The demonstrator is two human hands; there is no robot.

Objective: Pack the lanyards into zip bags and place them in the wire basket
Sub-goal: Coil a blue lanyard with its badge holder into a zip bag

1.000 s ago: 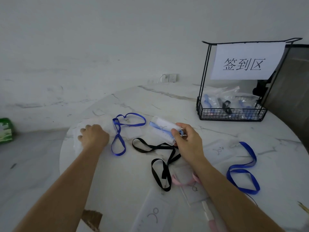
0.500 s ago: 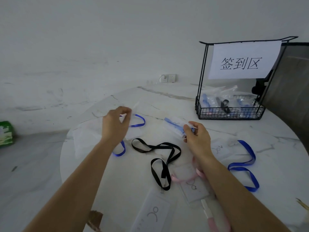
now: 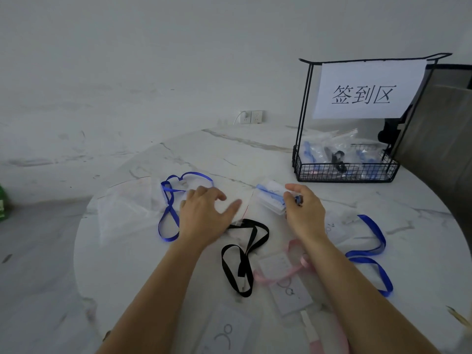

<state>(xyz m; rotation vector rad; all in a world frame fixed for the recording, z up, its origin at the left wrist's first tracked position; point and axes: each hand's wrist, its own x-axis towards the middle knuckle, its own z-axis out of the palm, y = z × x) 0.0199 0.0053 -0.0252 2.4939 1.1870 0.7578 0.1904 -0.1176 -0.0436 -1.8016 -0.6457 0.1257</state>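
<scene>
My right hand point(image 3: 304, 213) grips a rolled-up light blue lanyard with its clear badge holder point(image 3: 270, 200), held just above the table. My left hand point(image 3: 204, 213) holds a clear zip bag point(image 3: 241, 200) by thumb and fingers, its red-lined edge facing the bundle, a short gap between them. The black wire basket point(image 3: 344, 175) stands at the back right with several bagged lanyards inside. Loose on the marble table lie a blue lanyard point(image 3: 169, 208) on the left, a black one point(image 3: 245, 251) in the middle, a pink one point(image 3: 288, 273) and another blue one point(image 3: 370, 254) on the right.
A pile of clear zip bags point(image 3: 127, 208) lies at the left of the round table point(image 3: 255, 154). Badge cards point(image 3: 224, 333) lie near the front edge. A paper sign point(image 3: 365, 93) hangs on the basket's tall frame. A dark panel point(image 3: 439, 139) stands behind the basket.
My left hand left the bag pile, picked up a zip bag and carried it right toward the bundle. My right hand has kept hold of the rolled lanyard, shifting it slightly right.
</scene>
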